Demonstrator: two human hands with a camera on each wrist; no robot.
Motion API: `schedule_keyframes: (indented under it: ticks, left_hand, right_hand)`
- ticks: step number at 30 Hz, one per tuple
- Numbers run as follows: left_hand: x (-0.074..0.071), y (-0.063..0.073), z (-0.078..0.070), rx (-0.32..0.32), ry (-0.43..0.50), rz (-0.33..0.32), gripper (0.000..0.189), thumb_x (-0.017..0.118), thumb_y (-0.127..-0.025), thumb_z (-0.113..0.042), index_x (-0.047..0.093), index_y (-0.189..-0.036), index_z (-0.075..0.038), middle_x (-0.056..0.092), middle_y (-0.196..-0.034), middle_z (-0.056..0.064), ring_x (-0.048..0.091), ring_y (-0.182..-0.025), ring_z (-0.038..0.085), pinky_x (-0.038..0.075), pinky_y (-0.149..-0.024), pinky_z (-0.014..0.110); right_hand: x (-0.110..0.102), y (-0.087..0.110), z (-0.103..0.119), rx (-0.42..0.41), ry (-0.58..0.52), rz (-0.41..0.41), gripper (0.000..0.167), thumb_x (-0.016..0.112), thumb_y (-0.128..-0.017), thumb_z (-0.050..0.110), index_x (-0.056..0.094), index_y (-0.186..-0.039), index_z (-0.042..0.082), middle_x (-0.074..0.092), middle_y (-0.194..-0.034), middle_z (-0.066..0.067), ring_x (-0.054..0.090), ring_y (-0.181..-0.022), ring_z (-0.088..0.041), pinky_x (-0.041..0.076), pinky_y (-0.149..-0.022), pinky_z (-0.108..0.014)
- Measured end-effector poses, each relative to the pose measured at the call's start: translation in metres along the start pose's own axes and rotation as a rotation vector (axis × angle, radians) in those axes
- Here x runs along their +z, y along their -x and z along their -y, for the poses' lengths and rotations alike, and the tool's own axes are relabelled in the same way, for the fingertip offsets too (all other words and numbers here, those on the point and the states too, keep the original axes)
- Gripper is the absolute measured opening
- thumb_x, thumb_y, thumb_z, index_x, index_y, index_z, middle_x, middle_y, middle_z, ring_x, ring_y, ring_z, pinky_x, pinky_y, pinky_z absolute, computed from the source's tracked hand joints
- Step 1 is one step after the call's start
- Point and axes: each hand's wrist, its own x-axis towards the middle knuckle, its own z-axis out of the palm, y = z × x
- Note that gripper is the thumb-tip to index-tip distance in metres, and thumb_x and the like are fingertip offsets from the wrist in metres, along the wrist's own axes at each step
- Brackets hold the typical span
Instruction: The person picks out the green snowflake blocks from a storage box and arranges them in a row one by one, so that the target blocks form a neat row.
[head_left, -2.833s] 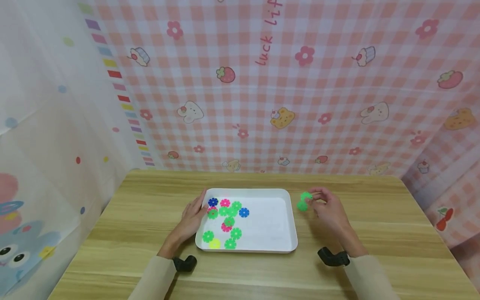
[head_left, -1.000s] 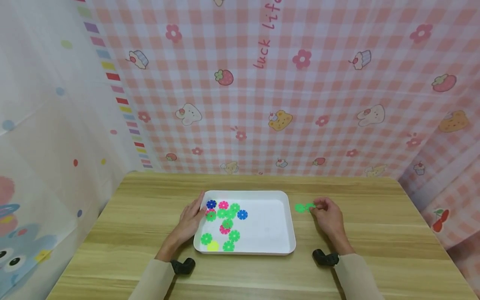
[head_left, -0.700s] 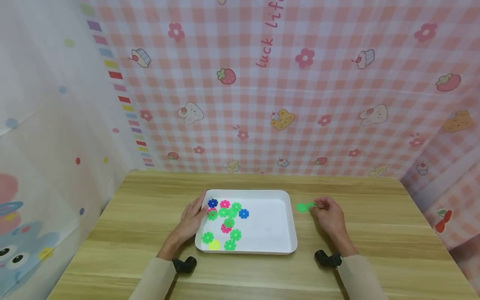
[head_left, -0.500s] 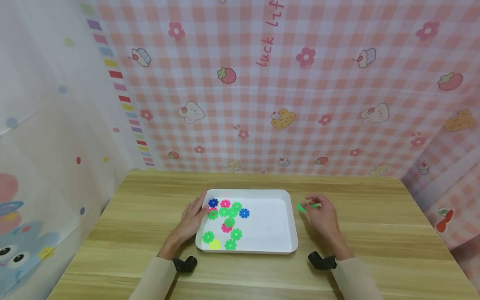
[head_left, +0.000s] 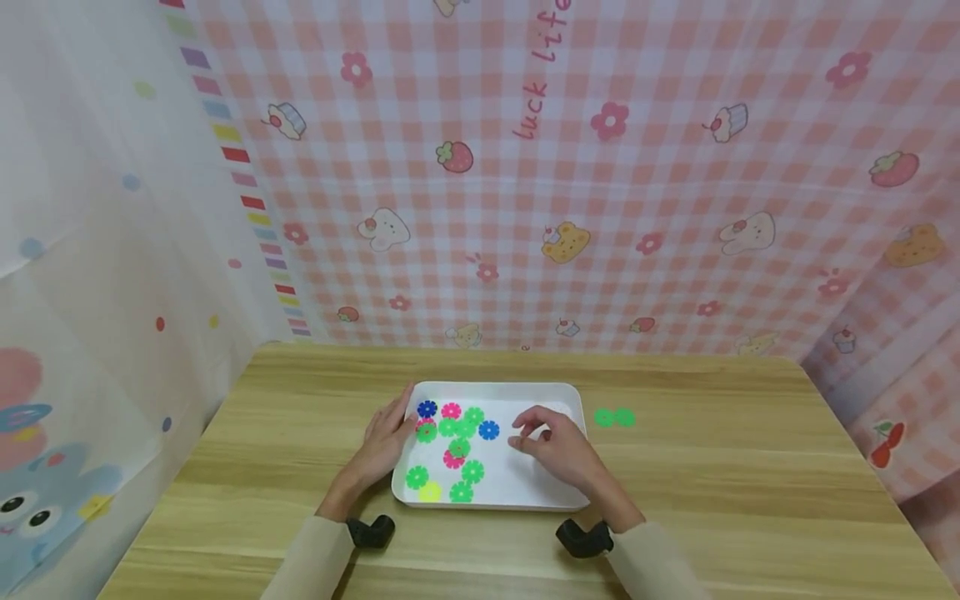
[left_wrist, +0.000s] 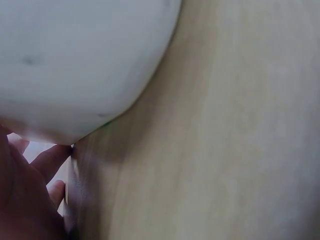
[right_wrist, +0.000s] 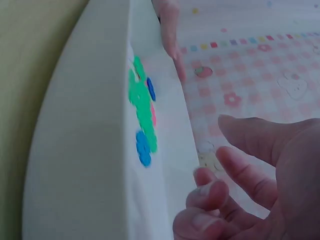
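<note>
A shallow white tray (head_left: 536,492) lies on the table with several flower-shaped plastic discs in its left half. Among them are green discs (head_left: 417,477), a blue disc (head_left: 489,430), a dark blue one (head_left: 427,408), pink ones (head_left: 451,411) and a yellow one (head_left: 430,491). My left hand (head_left: 386,437) holds the tray's left rim, thumb over the edge and fingers along the outside. Above the tray's right half hovers my right hand (head_left: 558,446), thumb and fingers apart, holding nothing. Two green discs joined side by side (head_left: 614,417) lie on the table right of the tray.
The wooden table (head_left: 750,467) extends around the tray. A pink checked cloth (head_left: 570,183) hangs behind it, and a pale printed cloth (head_left: 120,275) hangs at the left. Black wrist mounts (head_left: 583,539) sit on both wrists.
My right hand has set the joined green pair on the table, let go and moved left over the tray. My left hand has stayed on the rim.
</note>
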Motion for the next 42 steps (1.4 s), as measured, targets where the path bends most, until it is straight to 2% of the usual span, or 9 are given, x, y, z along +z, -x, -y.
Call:
schedule_keyframes:
  ticks: [6,11,14,20,25,38,42]
  left_hand:
    - [0.003,0.001,0.001,-0.012,0.012,0.013,0.057,0.032,-0.109,-0.032,0.01,-0.161,-0.022,0.016,-0.165,0.012,0.007,-0.153,0.034,-0.009,-0.12,0.053]
    - [0.004,0.003,0.002,-0.014,0.016,0.003,0.057,0.032,-0.109,-0.031,0.011,-0.161,-0.02,0.017,-0.165,0.014,0.008,-0.152,0.035,-0.009,-0.12,0.053]
    - [0.005,0.003,0.002,-0.008,0.021,-0.003,0.057,0.033,-0.109,-0.032,0.013,-0.161,-0.019,0.017,-0.165,0.015,0.009,-0.152,0.036,-0.009,-0.12,0.053]
    - [0.009,0.007,0.004,-0.012,0.023,0.006,0.057,0.033,-0.109,-0.032,0.013,-0.161,-0.02,0.018,-0.165,0.014,0.009,-0.152,0.035,-0.008,-0.12,0.054]
    - [0.01,0.007,0.004,-0.01,0.023,0.001,0.057,0.032,-0.109,-0.032,0.012,-0.161,-0.02,0.019,-0.164,0.014,0.01,-0.152,0.036,-0.008,-0.119,0.055]
    - [0.002,0.002,0.001,0.001,-0.002,-0.015,0.057,0.033,-0.109,-0.031,0.012,-0.161,-0.02,0.019,-0.164,0.014,0.011,-0.152,0.036,-0.005,-0.12,0.055]
    - [0.001,0.001,0.0,0.005,0.003,-0.02,0.057,0.033,-0.109,-0.03,0.012,-0.161,-0.02,0.018,-0.164,0.014,0.01,-0.151,0.037,-0.005,-0.12,0.055]
  right_hand:
    - [0.022,-0.001,-0.001,-0.011,-0.06,0.113,0.024,0.072,-0.091,0.022,0.068,-0.109,0.008,0.064,-0.088,0.0,0.053,-0.069,-0.015,0.044,-0.062,-0.026]
    - [0.037,-0.002,-0.004,-0.058,-0.031,0.162,0.025,0.073,-0.09,0.023,0.069,-0.109,0.007,0.064,-0.087,0.001,0.054,-0.08,-0.015,0.046,-0.073,-0.029]
    - [0.043,-0.002,-0.005,-0.054,-0.015,0.179,0.025,0.074,-0.089,0.023,0.069,-0.109,0.008,0.063,-0.088,0.001,0.054,-0.082,-0.015,0.045,-0.073,-0.03]
    - [0.051,0.003,-0.01,-0.024,-0.001,0.167,0.023,0.076,-0.087,0.018,0.069,-0.107,0.008,0.058,-0.086,0.0,0.049,-0.076,-0.016,0.04,-0.066,-0.027]
    - [0.052,0.003,-0.011,-0.01,0.03,0.149,0.022,0.076,-0.086,0.017,0.07,-0.106,0.011,0.058,-0.082,0.002,0.049,-0.076,-0.016,0.039,-0.067,-0.027]
    - [0.055,-0.003,-0.008,-0.132,0.109,0.097,0.018,0.079,-0.083,0.012,0.074,-0.099,0.011,0.053,-0.08,0.001,0.046,-0.073,-0.012,0.039,-0.064,-0.025]
    - [0.056,-0.003,-0.006,-0.138,0.134,0.086,0.015,0.079,-0.082,0.011,0.074,-0.096,0.012,0.052,-0.079,0.001,0.045,-0.072,-0.012,0.038,-0.063,-0.025]
